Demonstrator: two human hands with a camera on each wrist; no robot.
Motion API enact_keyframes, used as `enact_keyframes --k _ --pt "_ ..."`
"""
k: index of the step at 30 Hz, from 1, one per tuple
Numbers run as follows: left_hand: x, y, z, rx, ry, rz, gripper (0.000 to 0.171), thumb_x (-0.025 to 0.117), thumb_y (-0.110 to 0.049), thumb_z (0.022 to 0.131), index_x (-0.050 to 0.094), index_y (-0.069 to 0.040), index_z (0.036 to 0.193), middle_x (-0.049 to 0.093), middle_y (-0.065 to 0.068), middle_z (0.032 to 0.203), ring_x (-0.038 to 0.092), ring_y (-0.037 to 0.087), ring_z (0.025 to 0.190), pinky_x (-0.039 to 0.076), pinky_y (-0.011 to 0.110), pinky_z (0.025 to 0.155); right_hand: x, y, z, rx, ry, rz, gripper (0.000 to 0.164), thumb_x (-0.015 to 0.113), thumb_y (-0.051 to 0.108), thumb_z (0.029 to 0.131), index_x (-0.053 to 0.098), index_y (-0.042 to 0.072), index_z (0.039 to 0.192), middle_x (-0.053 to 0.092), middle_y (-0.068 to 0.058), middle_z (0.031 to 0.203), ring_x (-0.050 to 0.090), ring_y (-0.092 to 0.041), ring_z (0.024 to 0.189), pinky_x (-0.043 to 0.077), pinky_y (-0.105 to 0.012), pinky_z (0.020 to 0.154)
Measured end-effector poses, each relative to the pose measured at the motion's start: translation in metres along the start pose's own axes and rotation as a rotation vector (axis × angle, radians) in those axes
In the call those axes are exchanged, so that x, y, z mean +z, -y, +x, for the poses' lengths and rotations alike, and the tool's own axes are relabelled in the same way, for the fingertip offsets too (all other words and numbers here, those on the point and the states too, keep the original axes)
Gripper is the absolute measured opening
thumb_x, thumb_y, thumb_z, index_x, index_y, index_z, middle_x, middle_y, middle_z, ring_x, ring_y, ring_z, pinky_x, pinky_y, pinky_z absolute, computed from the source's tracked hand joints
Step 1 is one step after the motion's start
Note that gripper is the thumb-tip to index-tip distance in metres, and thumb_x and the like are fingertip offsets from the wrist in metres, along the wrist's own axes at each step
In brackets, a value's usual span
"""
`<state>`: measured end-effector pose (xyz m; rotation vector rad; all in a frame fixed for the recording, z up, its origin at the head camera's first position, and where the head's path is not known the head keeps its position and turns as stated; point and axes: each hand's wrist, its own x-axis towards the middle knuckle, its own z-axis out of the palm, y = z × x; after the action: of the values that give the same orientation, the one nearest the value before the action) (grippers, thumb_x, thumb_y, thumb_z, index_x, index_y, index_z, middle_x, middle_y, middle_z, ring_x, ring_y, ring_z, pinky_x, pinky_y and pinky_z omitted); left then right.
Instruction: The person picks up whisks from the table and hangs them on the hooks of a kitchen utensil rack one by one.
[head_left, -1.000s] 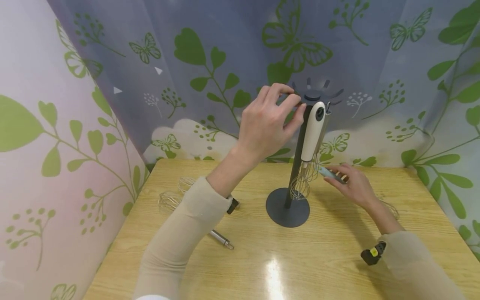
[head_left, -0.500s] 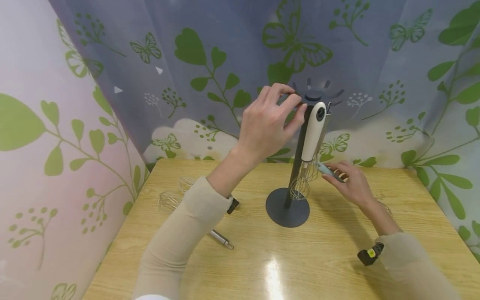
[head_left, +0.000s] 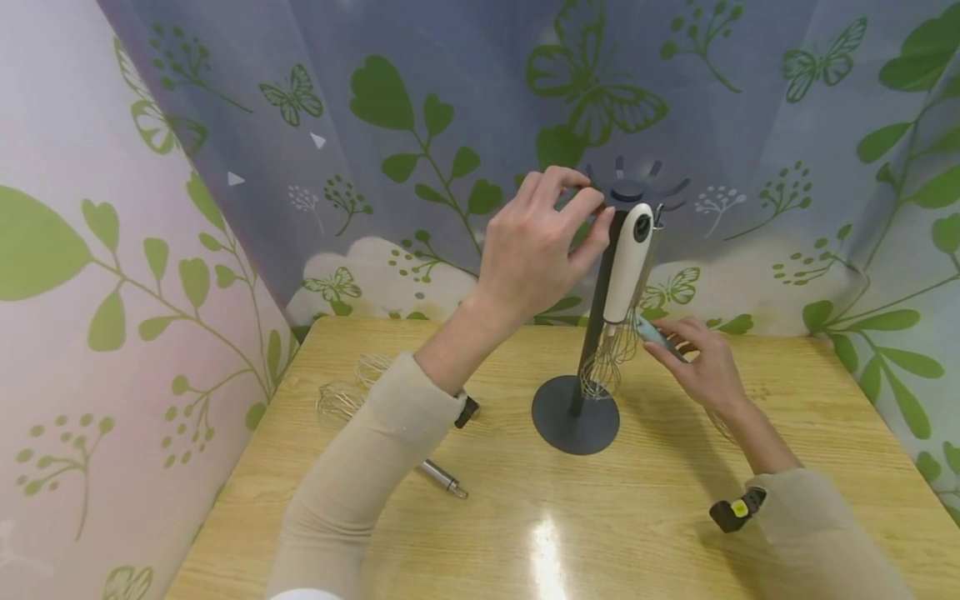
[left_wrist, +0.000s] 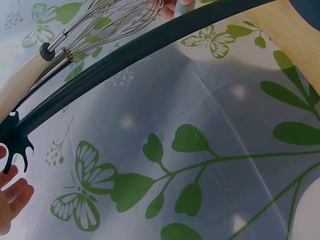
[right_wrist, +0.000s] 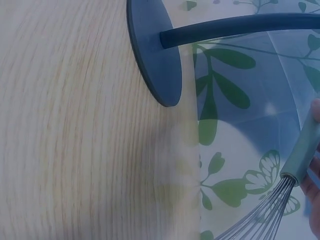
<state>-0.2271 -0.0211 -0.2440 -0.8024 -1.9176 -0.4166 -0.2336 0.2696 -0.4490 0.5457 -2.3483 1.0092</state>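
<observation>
My left hand (head_left: 528, 242) has its thumb and fingertips at the hooked top of a dark whisk stand (head_left: 555, 417), pinching a hook at its left side. From the stand hang a white-handled whisk (head_left: 628, 262) and, partly hidden behind it, a steel-handled whisk (head_left: 651, 254). Right of the pole, my right hand (head_left: 708, 367) pinches a light-blue whisk (head_left: 652, 333) by its handle. That whisk is tilted, handle end up near the hanging wires. Its wire loops (right_wrist: 265, 215) point down in the right wrist view; the right forearm mostly hides them from the head.
Left on the wooden table (head_left: 487, 542) lies a steel-handled whisk (head_left: 442, 479), partly under the left sleeve. Wire loops of another whisk (head_left: 371, 367) show behind that arm. A patterned cloth (head_left: 465, 100) rises behind the table.
My right hand has shifted slightly left, and the light-blue whisk's handle end has tipped upward toward the stand. The left hand and the hanging whisks stay still.
</observation>
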Motion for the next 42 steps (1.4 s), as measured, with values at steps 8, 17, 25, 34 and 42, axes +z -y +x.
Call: enact_keyframes --k 8,17,25,34,42 --pt "0.000 0.000 0.000 0.002 -0.007 -0.004 0.027 0.056 -0.030 0.108 0.077 -0.014 0.103 0.073 0.008 0.115 0.069 0.023 0.097 0.060 0.031 0.067 0.001 0.004 0.002 0.006 -0.047 0.034 0.037 0.081 -0.003 0.087 0.077 0.003 0.123 0.071 -0.015 0.099 0.055 0.016 0.090 0.047 -0.001 0.073" --pt "0.001 0.000 0.000 0.005 -0.007 -0.005 0.027 0.056 -0.031 0.108 0.077 -0.014 0.103 0.073 0.008 0.115 0.069 0.023 0.097 0.060 0.031 0.066 0.002 0.009 0.001 0.030 -0.083 0.057 0.037 0.082 -0.004 0.086 0.077 0.003 0.122 0.071 -0.015 0.099 0.057 0.017 0.089 0.047 -0.001 0.073" --pt "0.001 0.000 -0.001 -0.005 -0.004 -0.007 0.027 0.057 -0.030 0.108 0.077 -0.014 0.102 0.073 0.008 0.115 0.069 0.023 0.098 0.060 0.031 0.067 0.004 0.014 0.005 -0.004 -0.130 0.119 0.041 0.082 -0.011 0.082 0.076 -0.001 0.121 0.070 -0.018 0.101 0.060 0.014 0.088 0.049 -0.002 0.072" --pt "0.000 0.001 -0.001 -0.006 -0.001 -0.022 0.027 0.057 -0.031 0.108 0.077 -0.014 0.102 0.072 0.008 0.115 0.069 0.023 0.098 0.060 0.031 0.067 0.009 0.022 0.010 -0.004 -0.174 0.185 0.042 0.081 -0.016 0.080 0.078 -0.001 0.119 0.069 0.006 0.100 0.064 0.013 0.086 0.050 -0.003 0.070" --pt "0.002 0.000 -0.002 -0.007 -0.015 -0.024 0.027 0.057 -0.031 0.108 0.076 -0.013 0.101 0.072 0.008 0.114 0.070 0.023 0.099 0.060 0.032 0.065 0.007 0.027 0.013 -0.029 -0.210 0.223 0.043 0.079 -0.018 0.080 0.076 -0.004 0.121 0.064 0.021 0.105 0.064 0.010 0.090 0.050 -0.003 0.073"
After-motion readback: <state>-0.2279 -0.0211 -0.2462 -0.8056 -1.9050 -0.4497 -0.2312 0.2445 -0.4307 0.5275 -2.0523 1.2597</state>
